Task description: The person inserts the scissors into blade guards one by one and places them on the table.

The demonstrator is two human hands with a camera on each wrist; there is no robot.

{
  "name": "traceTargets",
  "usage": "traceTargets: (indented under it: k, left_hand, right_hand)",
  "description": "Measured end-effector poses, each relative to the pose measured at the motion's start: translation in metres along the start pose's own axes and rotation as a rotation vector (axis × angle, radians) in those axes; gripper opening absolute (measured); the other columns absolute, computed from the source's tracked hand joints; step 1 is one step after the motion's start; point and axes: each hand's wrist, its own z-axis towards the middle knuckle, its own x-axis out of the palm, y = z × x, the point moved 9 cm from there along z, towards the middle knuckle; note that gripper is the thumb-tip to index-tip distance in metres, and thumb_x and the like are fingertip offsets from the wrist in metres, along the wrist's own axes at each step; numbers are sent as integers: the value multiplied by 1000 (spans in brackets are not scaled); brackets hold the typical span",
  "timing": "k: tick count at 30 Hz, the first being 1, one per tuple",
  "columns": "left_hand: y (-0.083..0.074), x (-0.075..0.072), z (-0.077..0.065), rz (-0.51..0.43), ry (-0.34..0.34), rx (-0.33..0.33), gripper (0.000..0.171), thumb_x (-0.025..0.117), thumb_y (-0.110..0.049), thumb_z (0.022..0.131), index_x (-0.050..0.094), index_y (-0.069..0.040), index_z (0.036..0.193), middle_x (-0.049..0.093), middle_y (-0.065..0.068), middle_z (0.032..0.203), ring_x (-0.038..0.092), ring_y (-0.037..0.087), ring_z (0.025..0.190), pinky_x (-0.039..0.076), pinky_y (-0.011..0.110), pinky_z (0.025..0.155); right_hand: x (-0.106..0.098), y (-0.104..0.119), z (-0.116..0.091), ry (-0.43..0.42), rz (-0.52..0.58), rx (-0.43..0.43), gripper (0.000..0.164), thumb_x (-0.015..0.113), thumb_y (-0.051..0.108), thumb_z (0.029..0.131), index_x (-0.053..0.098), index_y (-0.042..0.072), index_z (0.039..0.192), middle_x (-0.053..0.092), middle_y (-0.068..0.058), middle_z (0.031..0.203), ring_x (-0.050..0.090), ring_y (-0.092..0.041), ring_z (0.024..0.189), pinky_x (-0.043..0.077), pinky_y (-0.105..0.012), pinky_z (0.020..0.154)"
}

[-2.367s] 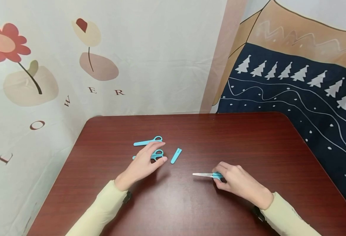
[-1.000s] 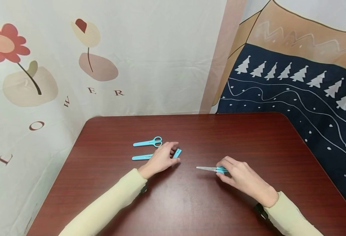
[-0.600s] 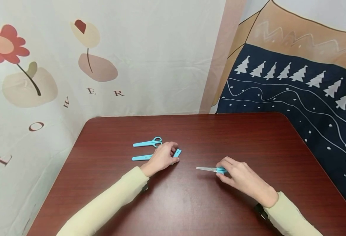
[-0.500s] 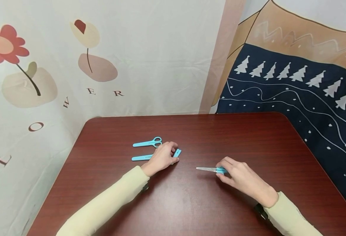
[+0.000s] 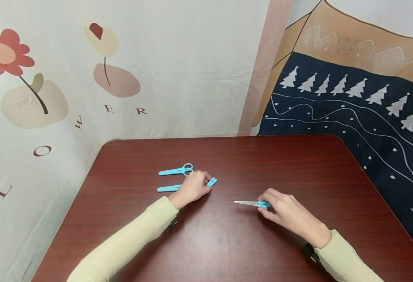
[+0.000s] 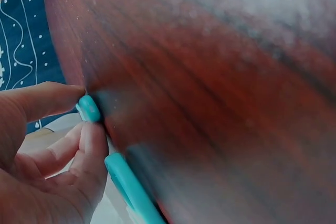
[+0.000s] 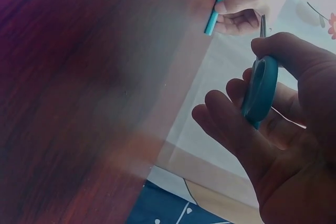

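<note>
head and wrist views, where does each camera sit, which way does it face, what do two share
Head: on the head, facing forward and down at the table; left hand, right hand, sleeves show.
Left wrist: on that wrist, facing the left hand pinching the blue cap; right hand at top left.
Right wrist: on that wrist, facing the right hand and its scissors, left hand beyond.
Head and right wrist share both hands, cap and scissors.

the table [image 5: 280, 164] has a dark red-brown wood grain and rounded far corners. left of its middle, 2 things lie roughly parallel: a far pair of blue scissors [image 5: 171, 171], nearly all visible, and a near pair [image 5: 169, 188], half hidden.
</note>
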Motion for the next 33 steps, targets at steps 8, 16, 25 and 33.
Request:
traceTargets:
  k: [8,16,25,33]
  left_hand:
    - [0,2,-3,8,9,36,21,75,-5,78,78,-6,99,72,1,86,66,16,79,54,35,70]
    - [0,1,-7,-62,13,45,23,75,-6,81,78,-7,104,70,1,92,64,15,83,52,33,73]
    - [-10,-8,-14,-178,-15,87,20,73,-8,86,77,-11,105,66,-2,95,62,14,87,51,31,77]
    - [-21,-22,-26,-232,-43,152,19,74,-9,91,77,-12,109,68,-1,104,63,17,93,51,34,81]
  right_hand:
    - [0,0,0,-3,6,1,26,86,10,84,68,11,103,59,7,95,55,-3,68,50,-13,62]
    - [-1,-3,1,1,-3,26,28,87,11,82,68,10,104,60,6,95,52,2,70,52,-15,62]
    - [-2,-4,3,-10,-16,27,28,87,11,83,68,11,104,60,6,95,51,1,68,50,-15,59]
    - [-3,-4,8,-15,-13,54,27,86,12,84,68,13,105,60,6,97,52,-1,69,51,-16,60]
